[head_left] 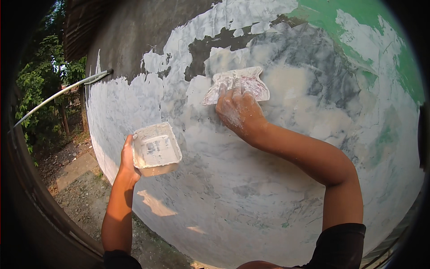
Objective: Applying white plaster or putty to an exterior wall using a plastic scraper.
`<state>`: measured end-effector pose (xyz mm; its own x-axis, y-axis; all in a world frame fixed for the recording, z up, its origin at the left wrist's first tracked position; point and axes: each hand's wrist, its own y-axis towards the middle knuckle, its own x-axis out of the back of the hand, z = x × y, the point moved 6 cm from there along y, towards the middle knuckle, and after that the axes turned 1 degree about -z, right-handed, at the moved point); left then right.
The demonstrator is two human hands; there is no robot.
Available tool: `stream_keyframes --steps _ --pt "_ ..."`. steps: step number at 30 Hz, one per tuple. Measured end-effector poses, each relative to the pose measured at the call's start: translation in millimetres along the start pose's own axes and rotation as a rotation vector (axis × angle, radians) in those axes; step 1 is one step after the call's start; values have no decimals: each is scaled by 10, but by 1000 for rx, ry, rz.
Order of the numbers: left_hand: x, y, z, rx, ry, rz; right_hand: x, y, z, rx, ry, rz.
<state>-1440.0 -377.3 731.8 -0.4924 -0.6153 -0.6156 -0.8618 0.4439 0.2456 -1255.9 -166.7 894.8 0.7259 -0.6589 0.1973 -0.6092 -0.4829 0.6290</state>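
Observation:
My left hand (127, 158) grips a square, pale plastic tub (169, 168) by its left side, with the opening tilted toward me. White filler paste coats its inner walls and bottom. Higher up, my right hand (242, 115) presses a flat putty spreader (260, 89) with curved sides against the wall (215, 179). Several fingers lie over the spreader's face, which is smeared white with reddish streaks; the thumb is hidden. White paste also dusts the back of that hand. Around the spreader the wall carries patchy white and cream filler.
Bare dark grey wall (134, 40) shows at the upper left, green paint (367, 22) at the upper right. A pale pipe or hose (58, 94) juts out from the wall's left edge. Beyond lie trees (40, 85) and stony ground (85, 193).

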Motion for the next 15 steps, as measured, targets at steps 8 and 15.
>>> stream_keyframes --steps 8,15 --pt "-59 -144 -18 58 -4 83 97 -420 746 366 205 106" --pt "35 -111 -15 27 -27 56 205 503 -339 -57 106 -78"
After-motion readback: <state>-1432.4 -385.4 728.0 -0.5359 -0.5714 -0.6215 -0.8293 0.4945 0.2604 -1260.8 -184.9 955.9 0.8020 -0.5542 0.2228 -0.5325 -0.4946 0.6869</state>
